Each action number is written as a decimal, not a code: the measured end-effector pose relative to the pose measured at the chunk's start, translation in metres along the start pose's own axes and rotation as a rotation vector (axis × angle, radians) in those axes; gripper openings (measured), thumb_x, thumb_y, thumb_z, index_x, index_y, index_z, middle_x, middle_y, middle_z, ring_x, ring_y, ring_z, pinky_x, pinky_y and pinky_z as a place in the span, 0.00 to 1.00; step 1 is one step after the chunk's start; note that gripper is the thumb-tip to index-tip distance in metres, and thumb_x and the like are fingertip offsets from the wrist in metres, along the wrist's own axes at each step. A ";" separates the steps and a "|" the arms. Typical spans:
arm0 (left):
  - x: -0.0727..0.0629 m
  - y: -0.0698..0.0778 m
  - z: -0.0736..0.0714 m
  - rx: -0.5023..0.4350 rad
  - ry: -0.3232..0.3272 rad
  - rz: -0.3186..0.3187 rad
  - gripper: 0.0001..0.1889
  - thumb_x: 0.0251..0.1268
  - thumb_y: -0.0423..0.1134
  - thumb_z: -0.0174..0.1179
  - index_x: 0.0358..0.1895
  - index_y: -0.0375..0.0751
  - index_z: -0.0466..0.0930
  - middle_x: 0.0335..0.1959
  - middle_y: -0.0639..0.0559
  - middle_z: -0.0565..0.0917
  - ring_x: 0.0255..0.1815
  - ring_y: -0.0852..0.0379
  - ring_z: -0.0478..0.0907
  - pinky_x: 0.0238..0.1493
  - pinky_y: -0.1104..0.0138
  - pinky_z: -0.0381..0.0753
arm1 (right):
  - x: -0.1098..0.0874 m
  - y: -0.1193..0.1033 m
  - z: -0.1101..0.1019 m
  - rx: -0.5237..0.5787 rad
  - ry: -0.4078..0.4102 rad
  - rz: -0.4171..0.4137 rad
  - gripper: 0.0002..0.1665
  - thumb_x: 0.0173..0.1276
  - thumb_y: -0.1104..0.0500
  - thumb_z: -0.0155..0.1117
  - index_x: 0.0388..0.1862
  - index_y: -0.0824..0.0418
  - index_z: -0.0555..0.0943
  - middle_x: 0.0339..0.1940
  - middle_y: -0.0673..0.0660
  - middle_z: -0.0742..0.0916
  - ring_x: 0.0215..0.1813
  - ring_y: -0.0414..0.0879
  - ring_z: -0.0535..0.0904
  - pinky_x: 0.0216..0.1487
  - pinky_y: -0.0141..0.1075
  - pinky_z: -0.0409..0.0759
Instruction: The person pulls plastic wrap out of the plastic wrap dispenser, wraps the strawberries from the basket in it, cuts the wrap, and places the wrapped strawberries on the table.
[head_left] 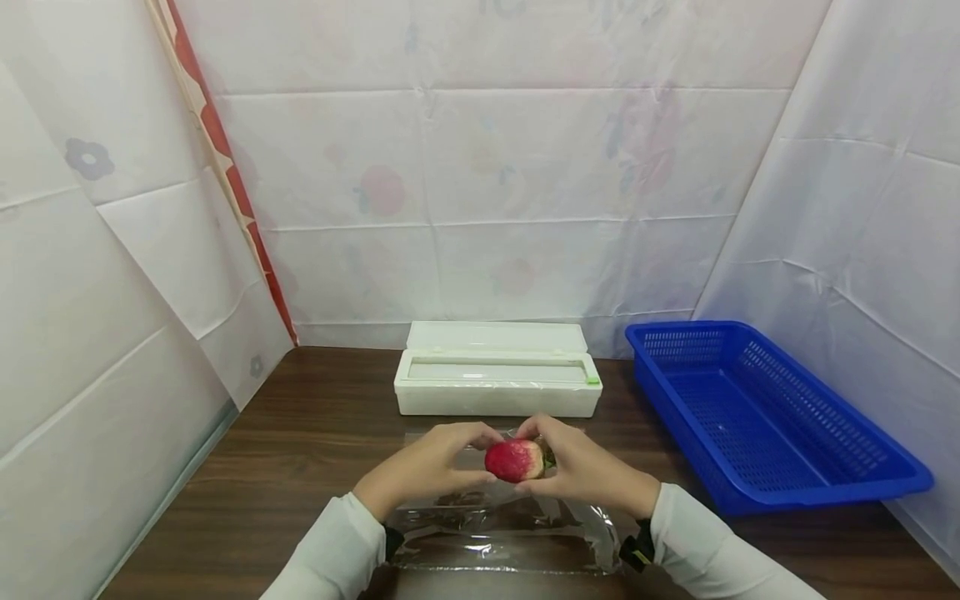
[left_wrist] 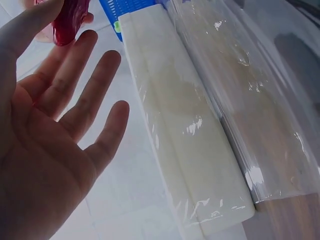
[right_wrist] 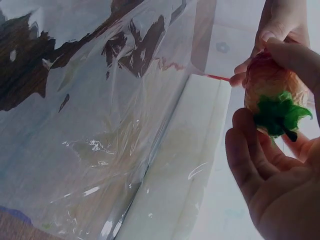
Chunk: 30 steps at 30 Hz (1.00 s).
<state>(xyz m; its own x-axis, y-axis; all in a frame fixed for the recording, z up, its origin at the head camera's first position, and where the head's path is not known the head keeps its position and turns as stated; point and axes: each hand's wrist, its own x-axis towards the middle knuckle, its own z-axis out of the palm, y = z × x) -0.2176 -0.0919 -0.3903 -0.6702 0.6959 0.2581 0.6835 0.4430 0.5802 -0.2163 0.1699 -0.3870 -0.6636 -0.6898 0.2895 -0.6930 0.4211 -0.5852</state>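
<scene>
A red strawberry point(head_left: 513, 460), pale towards its green leafy cap, is held above the table between both hands. My left hand point(head_left: 431, 467) touches its red tip with thumb and forefinger; its other fingers are spread in the left wrist view. The right hand point(head_left: 592, 471) grips the leafy end, fingers and thumb round it. The green cap point(right_wrist: 280, 114) faces the right palm, and the strawberry's surface looks shiny and wrinkled. Below the hands, a sheet of clear plastic film point(head_left: 480, 546) lies over the table. Behind it stands a white film dispenser box point(head_left: 498, 400), lid raised.
To the right is a blue perforated plastic basket point(head_left: 757, 450). The dark wooden tabletop point(head_left: 247, 500) runs up to white cloth walls point(head_left: 487, 167) at the back and sides. A green slider point(head_left: 592, 381) sits at the box's right end.
</scene>
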 end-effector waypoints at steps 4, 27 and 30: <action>-0.001 -0.001 0.001 0.048 0.003 -0.010 0.20 0.64 0.45 0.70 0.58 0.48 0.78 0.55 0.61 0.82 0.57 0.64 0.78 0.61 0.62 0.76 | -0.002 0.000 0.000 -0.009 -0.024 -0.012 0.32 0.58 0.59 0.77 0.59 0.58 0.72 0.51 0.48 0.81 0.48 0.41 0.81 0.46 0.32 0.83; -0.009 0.004 0.002 -0.014 -0.064 -0.004 0.21 0.58 0.38 0.74 0.55 0.46 0.80 0.45 0.64 0.83 0.47 0.68 0.80 0.54 0.66 0.80 | -0.010 0.002 0.012 0.054 -0.113 0.042 0.30 0.61 0.57 0.76 0.59 0.54 0.73 0.52 0.46 0.82 0.49 0.39 0.81 0.49 0.33 0.82; -0.011 0.004 0.003 0.005 -0.092 -0.015 0.20 0.58 0.38 0.74 0.54 0.46 0.80 0.45 0.64 0.84 0.47 0.68 0.80 0.54 0.66 0.80 | -0.012 0.002 0.016 0.036 -0.131 0.045 0.30 0.62 0.55 0.76 0.60 0.54 0.73 0.53 0.47 0.83 0.49 0.38 0.80 0.50 0.32 0.81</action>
<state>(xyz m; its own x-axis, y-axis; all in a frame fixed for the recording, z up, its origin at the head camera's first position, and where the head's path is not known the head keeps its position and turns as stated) -0.2063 -0.0958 -0.3932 -0.6514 0.7378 0.1771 0.6749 0.4569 0.5794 -0.2052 0.1691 -0.4039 -0.6498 -0.7426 0.1621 -0.6510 0.4335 -0.6231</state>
